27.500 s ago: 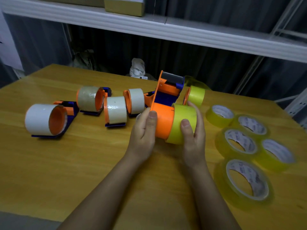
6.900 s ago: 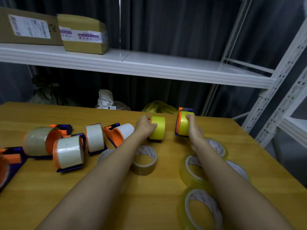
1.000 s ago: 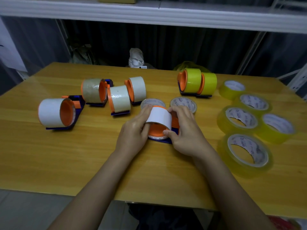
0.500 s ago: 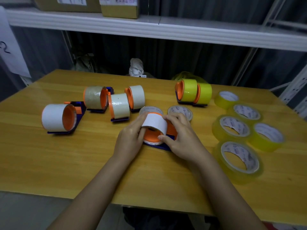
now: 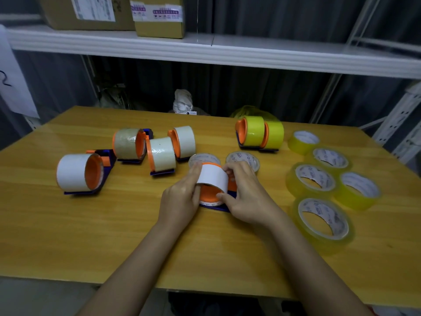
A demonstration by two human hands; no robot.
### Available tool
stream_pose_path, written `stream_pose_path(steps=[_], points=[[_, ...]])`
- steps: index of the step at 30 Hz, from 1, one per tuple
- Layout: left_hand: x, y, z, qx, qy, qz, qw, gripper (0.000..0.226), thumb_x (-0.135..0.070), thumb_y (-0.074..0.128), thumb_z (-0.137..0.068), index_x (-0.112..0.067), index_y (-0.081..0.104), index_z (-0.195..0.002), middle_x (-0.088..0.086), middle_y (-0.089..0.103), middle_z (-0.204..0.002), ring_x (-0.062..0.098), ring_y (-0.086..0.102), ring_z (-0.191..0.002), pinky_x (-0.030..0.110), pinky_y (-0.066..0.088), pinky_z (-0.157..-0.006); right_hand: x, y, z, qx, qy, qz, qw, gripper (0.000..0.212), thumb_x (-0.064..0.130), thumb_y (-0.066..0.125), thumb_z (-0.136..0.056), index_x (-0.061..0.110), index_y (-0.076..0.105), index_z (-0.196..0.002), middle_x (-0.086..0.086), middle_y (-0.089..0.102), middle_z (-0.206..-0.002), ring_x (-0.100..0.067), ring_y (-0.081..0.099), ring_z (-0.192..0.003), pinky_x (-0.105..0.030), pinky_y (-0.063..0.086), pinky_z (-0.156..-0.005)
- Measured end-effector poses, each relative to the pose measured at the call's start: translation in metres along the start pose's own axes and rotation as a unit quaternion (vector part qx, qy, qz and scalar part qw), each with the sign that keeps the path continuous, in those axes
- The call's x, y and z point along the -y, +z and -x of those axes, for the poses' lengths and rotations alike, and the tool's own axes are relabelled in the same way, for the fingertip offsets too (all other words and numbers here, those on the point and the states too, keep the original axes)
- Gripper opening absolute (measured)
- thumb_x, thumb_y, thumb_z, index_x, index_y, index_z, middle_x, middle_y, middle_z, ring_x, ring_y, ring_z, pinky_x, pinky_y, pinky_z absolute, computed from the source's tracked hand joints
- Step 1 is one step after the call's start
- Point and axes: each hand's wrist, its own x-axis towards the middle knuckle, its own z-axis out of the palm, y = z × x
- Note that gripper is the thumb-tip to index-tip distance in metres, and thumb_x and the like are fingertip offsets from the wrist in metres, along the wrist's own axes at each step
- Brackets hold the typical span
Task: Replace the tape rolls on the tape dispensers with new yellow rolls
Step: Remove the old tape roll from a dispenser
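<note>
Gripping the white roll [image 5: 213,176] from both sides, the left hand [image 5: 182,197] and right hand [image 5: 246,197] curl round it to work it off the dispenser [image 5: 218,207] lying on the worktop [image 5: 91,224], left of the spare yellow rolls [image 5: 323,215].

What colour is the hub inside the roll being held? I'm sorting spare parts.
Orange: the hub shows inside the white roll in the head view.
</note>
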Motion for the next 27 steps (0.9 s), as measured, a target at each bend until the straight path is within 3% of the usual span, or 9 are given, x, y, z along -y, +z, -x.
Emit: stream_pose_path(steps=[7,10,12,15,17,20,23,27], points=[[0.003,-0.001,0.0,-0.009,0.008,-0.015,1.0,0.052,-0.021,0.038,-0.082,-0.004,0.06,-0.125,0.018,0.071,-0.105,0.032,0.068,-0.06,0.03,0.049,-0.045,-0.001,0.001,0.001,-0.006,-0.009,0.003,1.0,0.055,0.027,0.071,-0.085,0.02,0.041,-0.13,0.005,0.038,-0.118,-0.007,0.04,-0.111,-0.025,0.04,-0.099],[0.005,-0.001,0.002,-0.016,-0.018,0.023,0.999,0.049,-0.027,0.039,-0.088,-0.01,0.056,-0.131,0.013,0.064,-0.123,0.032,0.069,-0.091,0.035,0.055,-0.067,0.002,-0.001,0.002,-0.001,-0.002,0.001,1.0,0.057,0.029,0.07,-0.086,0.021,0.041,-0.135,0.005,0.04,-0.123,-0.009,0.041,-0.117,-0.028,0.04,-0.102],[0.008,0.0,0.002,-0.026,-0.043,0.063,0.997,0.043,-0.02,0.046,-0.094,-0.015,0.051,-0.136,0.008,0.057,-0.134,0.027,0.059,-0.114,0.028,0.046,-0.086,0.004,-0.002,0.002,0.008,0.009,-0.01,1.0,0.062,0.03,0.071,-0.086,0.022,0.04,-0.138,0.006,0.04,-0.126,-0.009,0.041,-0.119,-0.029,0.039,-0.103],[0.011,0.002,0.003,-0.002,-0.047,0.091,0.995,0.052,-0.006,0.048,-0.095,-0.018,0.038,-0.145,0.005,0.048,-0.143,0.021,0.047,-0.128,0.027,0.039,-0.099,0.002,-0.001,0.005,0.01,0.023,-0.025,0.999,0.069,0.03,0.073,-0.085,0.022,0.037,-0.143,0.006,0.038,-0.132,-0.009,0.04,-0.123,-0.027,0.038,-0.105],[0.01,0.001,0.004,0.019,-0.056,0.097,0.994,0.056,-0.006,0.046,-0.095,-0.02,0.032,-0.148,0.008,0.057,-0.133,0.024,0.055,-0.116,0.031,0.045,-0.087,0.001,0.003,0.006,-0.012,0.016,-0.014,1.0,0.065,0.028,0.071,-0.087,0.022,0.038,-0.143,0.005,0.039,-0.134,-0.01,0.04,-0.126,-0.028,0.038,-0.105],[0.004,0.0,0.004,0.01,-0.073,0.079,0.994,0.056,-0.006,0.047,-0.094,-0.021,0.035,-0.146,0.012,0.067,-0.1,0.027,0.06,-0.083,0.028,0.035,-0.062,0.002,0.004,0.005,-0.031,0.012,-0.007,0.999,0.061,0.026,0.069,-0.087,0.021,0.041,-0.141,0.003,0.042,-0.132,-0.012,0.042,-0.124,-0.031,0.04,-0.104],[-0.002,-0.001,0.006,-0.01,-0.083,0.051,0.995,0.054,-0.005,0.048,-0.093,-0.021,0.039,-0.144,0.011,0.064,-0.082,0.024,0.055,-0.067,0.028,0.031,-0.056,0.003,0.001,0.002,-0.017,0.011,-0.028,0.999,0.058,0.024,0.073,-0.084,0.02,0.046,-0.136,0.005,0.046,-0.125,-0.01,0.045,-0.117,-0.031,0.043,-0.101],[-0.005,-0.001,0.005,-0.007,-0.083,0.042,0.996,0.055,0.0,0.051,-0.089,-0.016,0.045,-0.141,0.014,0.064,-0.078,0.023,0.051,-0.061,0.027,0.032,-0.055,0.001,-0.001,0.001,-0.016,0.008,-0.046,0.999,0.057,0.023,0.077,-0.08,0.019,0.05,-0.129,0.007,0.048,-0.119,-0.007,0.047,-0.11,-0.027,0.045,-0.099]])
